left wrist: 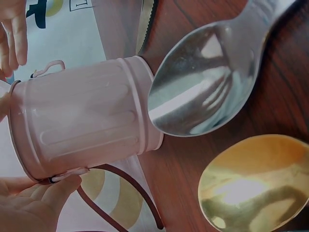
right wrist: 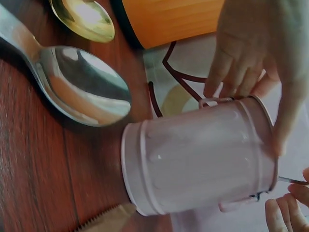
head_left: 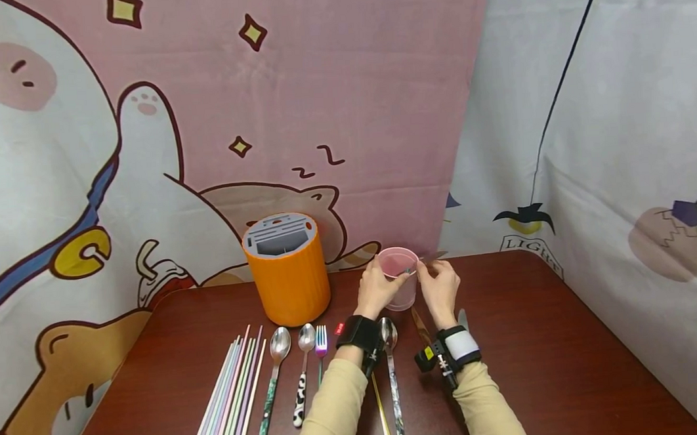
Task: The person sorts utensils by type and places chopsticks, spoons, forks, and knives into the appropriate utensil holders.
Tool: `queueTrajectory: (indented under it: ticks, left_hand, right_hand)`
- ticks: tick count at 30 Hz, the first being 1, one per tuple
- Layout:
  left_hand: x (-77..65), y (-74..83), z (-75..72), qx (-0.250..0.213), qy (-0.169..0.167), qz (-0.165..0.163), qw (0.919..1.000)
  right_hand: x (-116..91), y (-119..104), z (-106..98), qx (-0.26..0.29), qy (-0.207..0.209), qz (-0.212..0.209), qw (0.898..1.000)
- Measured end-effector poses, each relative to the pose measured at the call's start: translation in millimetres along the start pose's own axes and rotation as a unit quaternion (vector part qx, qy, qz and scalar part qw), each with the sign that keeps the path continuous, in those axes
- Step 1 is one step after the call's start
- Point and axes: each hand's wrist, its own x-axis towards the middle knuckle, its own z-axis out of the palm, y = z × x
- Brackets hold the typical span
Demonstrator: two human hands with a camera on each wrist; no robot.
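Note:
A pink pail [head_left: 401, 300] with small side handles stands upright at the table's back edge. My left hand [head_left: 377, 288] grips it, thumb at the rim and fingers by one handle. Over the opposite side of the rim, my right hand [head_left: 439, 290] pinches a thin metal piece [right wrist: 291, 180]; its kind cannot be told. Something small and bluish shows inside the pail's mouth. In front of the pail lie a silver spoon [left wrist: 205, 82] and a gold spoon [left wrist: 256, 183], the latter's bowl hidden by my left wrist in the head view. A serrated knife [right wrist: 108, 220] points toward the pail's base.
An orange cutlery holder [head_left: 293, 283] with a slotted grey top stands left of the pail. Pastel chopsticks [head_left: 230, 394], a green-handled spoon [head_left: 271, 379], a cow-patterned spoon [head_left: 301, 391] and an iridescent fork [head_left: 321, 344] lie in front. A knife tip [head_left: 462, 318] shows beside my right wrist.

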Motion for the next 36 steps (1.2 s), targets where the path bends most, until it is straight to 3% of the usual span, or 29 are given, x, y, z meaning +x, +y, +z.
queueTrajectory:
  ticks: [12, 17, 20, 23, 25, 31, 34, 36]
  left_hand:
    - [0.1, 1.5, -0.3, 0.001, 0.000, -0.003, 1.0000]
    - [0.5, 1.9, -0.1, 0.010, 0.003, -0.004, 0.9999]
    - [0.2, 1.7, 0.2, 0.012, 0.005, -0.003, 0.9999]
    - [-0.7, 1.7, 0.3, 0.013, 0.008, 0.000, 0.9999]
    - [-1.2, 2.0, 0.2, 0.013, 0.011, 0.001, 0.9999]
    - [-2.7, 4.6, 1.0, 0.019, 0.025, -0.006, 0.9995]
    - [-3.2, 5.9, 2.9, 0.027, 0.035, -0.012, 0.9989]
    - [-3.5, 6.3, 4.6, 0.032, 0.041, -0.016, 0.9985]
  right_hand:
    - [-2.1, 4.8, -40.7, -0.042, -0.075, 0.009, 0.996]
    - [-5.6, 15.1, -62.2, -0.099, -0.091, -0.013, 0.991]
    - [-8.2, 21.3, -74.0, -0.153, -0.111, -0.008, 0.982]
    - [-10.4, 25.4, -85.7, -0.215, -0.149, 0.016, 0.965]
    - [-11.2, 26.7, -92.7, -0.257, -0.188, 0.040, 0.947]
    - [-12.5, 28.8, -104.3, -0.360, -0.310, 0.116, 0.872]
    - [-14.9, 29.7, -105.9, -0.376, -0.340, 0.130, 0.852]
    - [-17.4, 30.3, -105.6, -0.378, -0.354, 0.133, 0.845]
